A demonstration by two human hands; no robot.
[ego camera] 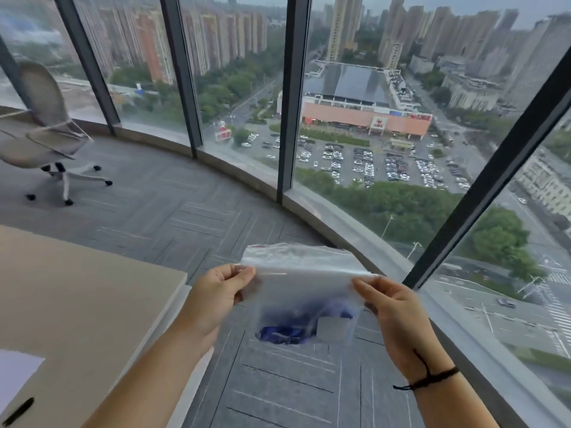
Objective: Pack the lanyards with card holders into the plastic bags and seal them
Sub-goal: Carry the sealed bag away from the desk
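We hold the plastic bag (pixel 304 278) in the air just right of the table (pixel 86 291), over the carpet. Our left hand (pixel 216 296) and right hand (pixel 398 316) pinch its upper corners. Inside, at the bottom, lie the blue lanyard (pixel 282 333) and card holder (pixel 333 329).

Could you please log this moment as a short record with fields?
setting: carpeted office by tall windows
left hand: pinches the bag's left top corner
right hand: pinches the bag's right top corner
bag: clear plastic, held up in the air between both hands
contents: blue lanyard and card holder at the bottom
seal: cannot tell whether shut
table: beige, to the left, a black pen on it
chair: far left, by the window
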